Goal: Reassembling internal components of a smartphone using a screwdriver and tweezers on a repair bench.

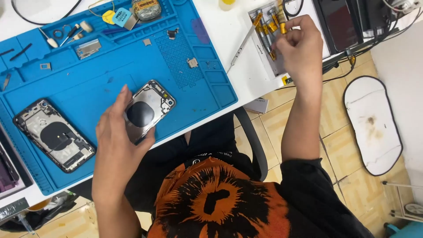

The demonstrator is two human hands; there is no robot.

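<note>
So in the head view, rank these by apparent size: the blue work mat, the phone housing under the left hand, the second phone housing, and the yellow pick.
1. blue work mat, by far the largest.
2-3. second phone housing and the phone housing under the left hand: similar; the hand covers part of the phone housing, so unranked.
4. yellow pick, smallest.

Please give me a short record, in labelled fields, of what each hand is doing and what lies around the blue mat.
Left hand: left hand holds an opened phone housing on the blue repair mat.
Right hand: right hand reaches into the screwdriver set, fingers on a yellow-collared screwdriver.
Second phone: another opened phone housing lies untouched at the mat's left end.
Loose tool: a slim metal tool lies on the white table.
Small parts: brackets and picks lie in the mat's upper trays.
</note>
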